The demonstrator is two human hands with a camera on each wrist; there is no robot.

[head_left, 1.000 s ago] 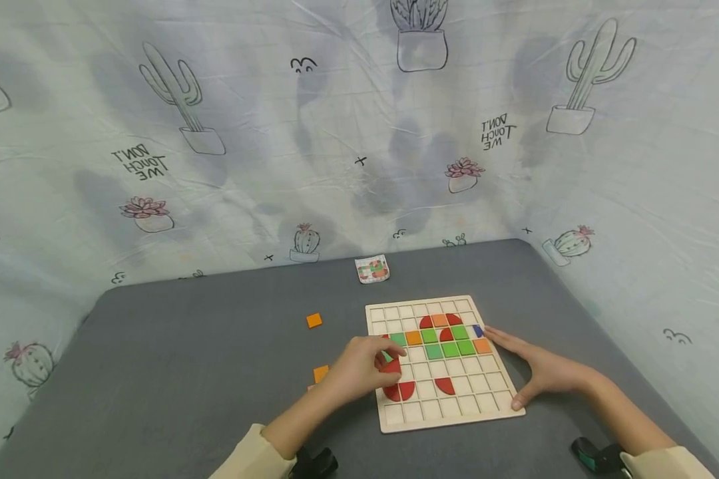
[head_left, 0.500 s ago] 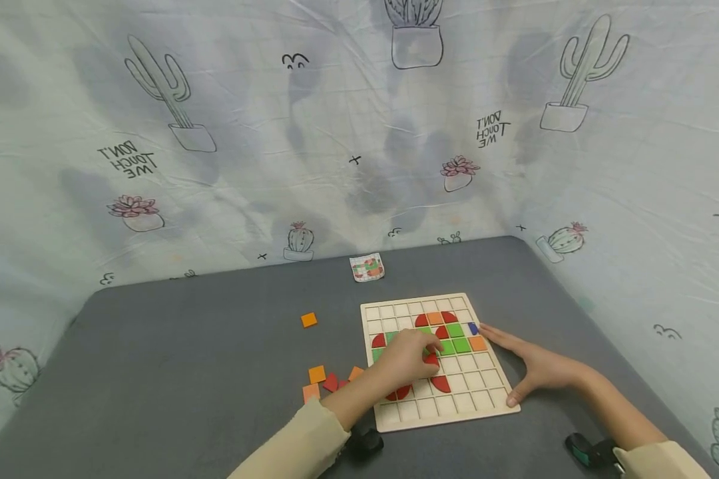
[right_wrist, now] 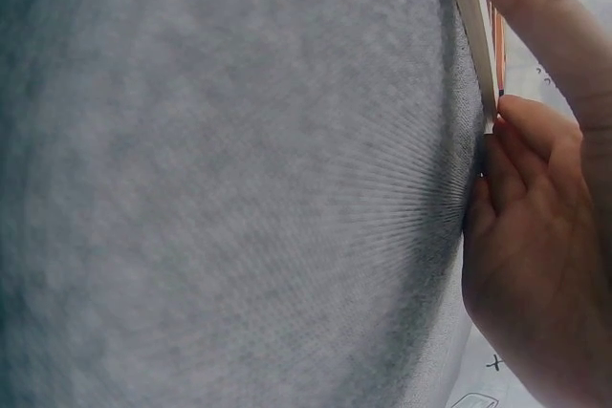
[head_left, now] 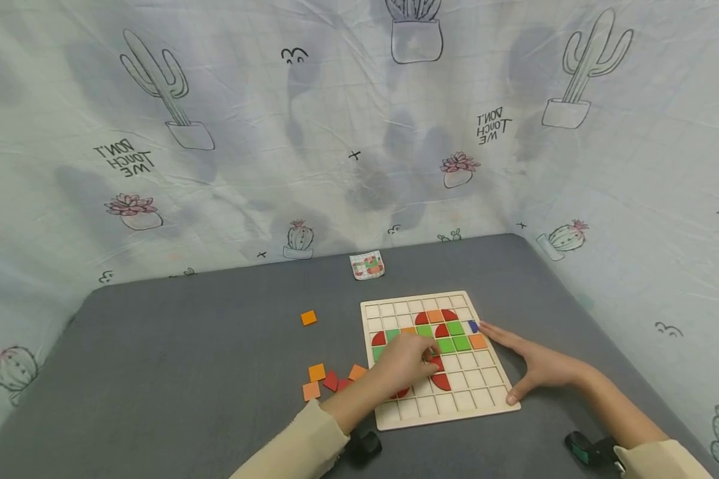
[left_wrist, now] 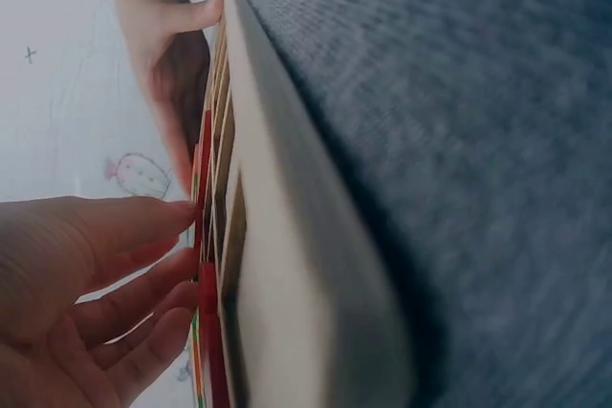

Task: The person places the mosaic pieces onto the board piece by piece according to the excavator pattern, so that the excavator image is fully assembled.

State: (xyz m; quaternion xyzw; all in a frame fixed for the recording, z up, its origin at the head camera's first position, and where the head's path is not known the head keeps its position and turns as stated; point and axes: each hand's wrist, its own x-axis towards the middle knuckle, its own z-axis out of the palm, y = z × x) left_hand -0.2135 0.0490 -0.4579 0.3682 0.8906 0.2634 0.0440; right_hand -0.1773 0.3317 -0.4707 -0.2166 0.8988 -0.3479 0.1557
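A wooden grid board (head_left: 419, 412) lies on the grey table, with red, green, orange and blue tiles in its cells. My left hand (head_left: 406, 362) is over its middle, thumb and fingertips pinching a red tile (head_left: 438, 362) low at a cell, just above a red quarter-circle tile (head_left: 441, 382). In the left wrist view the left hand (left_wrist: 105, 284) has its fingertips right at the board's surface. My right hand (head_left: 542, 364) is spread along the right edge, fingertips beside the blue tile (head_left: 473, 326) and thumb at the near corner. The right wrist view shows the right hand (right_wrist: 535, 217) against the board's side.
Left of the board lie loose tiles: an orange one (head_left: 308, 318) farther off, another orange tile (head_left: 316, 372), a light orange tile (head_left: 311, 391) and a red tile (head_left: 331, 380). A small pattern card (head_left: 367, 265) lies at the back, before a printed curtain (head_left: 245, 166).
My left hand has moved right from the board's left side to its middle with the red tile, uncovering the loose tiles, and stays there over the last half second. The right hand keeps its place.
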